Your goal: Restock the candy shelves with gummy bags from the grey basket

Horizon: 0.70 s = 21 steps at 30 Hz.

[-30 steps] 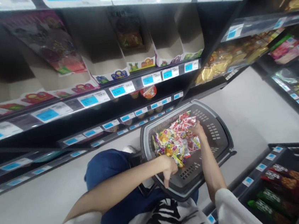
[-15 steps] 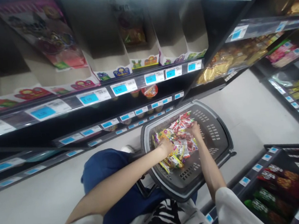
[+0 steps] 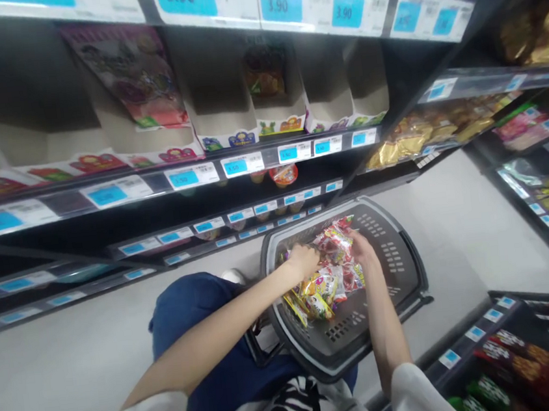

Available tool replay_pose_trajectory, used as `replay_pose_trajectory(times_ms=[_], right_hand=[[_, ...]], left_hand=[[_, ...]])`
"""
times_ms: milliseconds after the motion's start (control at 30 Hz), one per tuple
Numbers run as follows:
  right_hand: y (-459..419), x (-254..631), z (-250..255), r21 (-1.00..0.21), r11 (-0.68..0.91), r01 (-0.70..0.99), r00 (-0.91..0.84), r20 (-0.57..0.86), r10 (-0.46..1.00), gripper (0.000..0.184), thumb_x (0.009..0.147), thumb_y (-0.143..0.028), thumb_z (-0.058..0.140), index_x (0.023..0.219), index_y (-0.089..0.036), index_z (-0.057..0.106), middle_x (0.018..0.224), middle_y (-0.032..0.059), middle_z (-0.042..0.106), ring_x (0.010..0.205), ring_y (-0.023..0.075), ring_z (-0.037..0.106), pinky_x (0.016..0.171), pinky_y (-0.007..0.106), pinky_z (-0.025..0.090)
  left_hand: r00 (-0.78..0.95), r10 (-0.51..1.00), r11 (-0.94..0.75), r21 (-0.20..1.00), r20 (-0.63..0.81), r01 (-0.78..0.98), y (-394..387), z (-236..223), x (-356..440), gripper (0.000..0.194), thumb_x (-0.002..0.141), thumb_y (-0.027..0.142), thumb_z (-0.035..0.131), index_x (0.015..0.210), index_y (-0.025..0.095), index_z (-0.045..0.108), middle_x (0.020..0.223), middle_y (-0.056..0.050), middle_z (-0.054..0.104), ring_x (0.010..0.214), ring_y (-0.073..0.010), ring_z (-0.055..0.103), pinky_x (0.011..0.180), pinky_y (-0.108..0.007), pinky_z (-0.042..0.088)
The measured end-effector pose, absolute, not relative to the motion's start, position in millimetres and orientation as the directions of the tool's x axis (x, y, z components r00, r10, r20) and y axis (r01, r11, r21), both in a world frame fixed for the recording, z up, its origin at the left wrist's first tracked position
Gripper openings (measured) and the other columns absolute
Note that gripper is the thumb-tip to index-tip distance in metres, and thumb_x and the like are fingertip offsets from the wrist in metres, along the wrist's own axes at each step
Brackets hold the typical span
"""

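A dark grey shopping basket (image 3: 398, 264) rests on the pale floor below me, holding several bright snack packets (image 3: 325, 285) in red, yellow and purple. My left hand (image 3: 304, 259) reaches into the basket with fingers curled down on the packets at the pile's left side. My right hand (image 3: 365, 248) lies on the right side of the pile, fingers closed around a red packet (image 3: 334, 241). Both forearms stretch down from my white sleeves over my blue-trousered knee (image 3: 191, 306).
Dark shelves with blue price tags (image 3: 236, 166) run along the left; cardboard display boxes (image 3: 276, 123) stand on the upper shelf. More packaged goods (image 3: 424, 134) fill shelves ahead and on the right. A low shelf of dark packets (image 3: 526, 362) sits at bottom right.
My left hand moved from the basket's near rim up onto the packets. My right hand stayed on the red packets. The view tilted up slightly.
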State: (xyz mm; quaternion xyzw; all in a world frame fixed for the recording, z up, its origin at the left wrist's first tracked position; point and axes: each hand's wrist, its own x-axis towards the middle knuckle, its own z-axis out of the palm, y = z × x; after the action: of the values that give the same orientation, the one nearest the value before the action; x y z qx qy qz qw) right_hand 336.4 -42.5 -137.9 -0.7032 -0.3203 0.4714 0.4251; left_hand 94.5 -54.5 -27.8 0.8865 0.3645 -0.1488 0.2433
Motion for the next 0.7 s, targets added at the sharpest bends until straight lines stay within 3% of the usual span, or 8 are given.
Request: replay_pose_trajectory(times_ms=[100,200,300,433,567,700], right_hand=[[-46.6,325.3,-129.5,-0.93,-0.354,-0.093,0.292,-0.366,0.884,0.047,0.063,-0.048,0.076,0.1,-0.022,0.063,0.086,0.0014,0.071,0.083,0.0219,0.068,0.071,0.034,0.057],[-52.4,311.0,-125.9,-0.931,-0.307,-0.196,0.267,-0.351,0.897,0.054,0.06,-0.044,0.081,0.107,-0.026,0.061,0.089,-0.0007,0.07,0.076,0.0195,0.067,0.067,0.032,0.055],[-54.8,301.3,-123.7,-0.927,-0.262,-0.266,0.267,-0.332,0.904,0.058,0.06,-0.043,0.083,0.112,-0.029,0.059,0.097,-0.0011,0.07,0.077,0.0187,0.067,0.066,0.031,0.054],[-53.4,298.1,-117.2,-0.918,-0.203,-0.34,0.269,-0.301,0.915,0.05,0.07,-0.051,0.076,0.112,-0.03,0.059,0.116,0.0017,0.069,0.103,0.0225,0.067,0.078,0.035,0.056],[-53.4,293.7,-113.7,-0.91,-0.244,-0.336,0.155,-0.309,0.938,0.045,0.081,-0.064,0.062,0.105,-0.025,0.062,0.124,0.0079,0.068,0.111,0.0275,0.066,0.083,0.042,0.057],[-57.9,285.3,-120.1,-0.942,-0.202,-0.269,0.118,-0.24,0.963,0.046,0.072,-0.067,0.07,0.093,-0.028,0.057,0.113,0.0044,0.07,0.104,0.0253,0.067,0.086,0.042,0.056]], left_hand=[[0.661,0.614,-0.557,0.358,-0.431,0.75,-45.9,-24.4,92.3,0.056,0.098,0.055,0.046,0.121,0.008,0.064,0.105,-0.023,0.072,0.099,-0.0324,0.072,0.079,-0.035,0.053],[0.68,0.632,-0.447,0.542,-0.371,0.712,-38.5,-24.4,95.6,0.058,0.095,0.064,0.044,0.111,0.014,0.068,0.092,-0.013,0.075,0.081,-0.0248,0.073,0.065,-0.027,0.049],[0.63,0.745,-0.289,0.744,-0.22,0.602,-31.5,-26.2,100.5,0.044,0.097,0.053,0.046,0.093,0.016,0.069,0.078,-0.006,0.072,0.071,-0.0196,0.069,0.063,-0.025,0.044],[0.481,0.871,-0.232,0.783,-0.097,0.578,-17.2,-23.8,100.4,0.033,0.101,0.028,0.039,0.092,0.016,0.069,0.084,-0.006,0.072,0.079,-0.0186,0.067,0.074,-0.026,0.045],[0.384,0.924,-0.228,0.797,-0.005,0.559,0.0,-16.2,93.1,0.03,0.099,0.025,0.043,0.097,0.014,0.071,0.098,-0.008,0.072,0.092,-0.0201,0.065,0.086,-0.029,0.045],[0.208,0.975,-0.151,0.921,0.078,0.36,13.7,-14.6,86.2,0.021,0.093,0.026,0.055,0.093,0.015,0.073,0.096,-0.006,0.074,0.09,-0.0186,0.066,0.085,-0.028,0.047]])
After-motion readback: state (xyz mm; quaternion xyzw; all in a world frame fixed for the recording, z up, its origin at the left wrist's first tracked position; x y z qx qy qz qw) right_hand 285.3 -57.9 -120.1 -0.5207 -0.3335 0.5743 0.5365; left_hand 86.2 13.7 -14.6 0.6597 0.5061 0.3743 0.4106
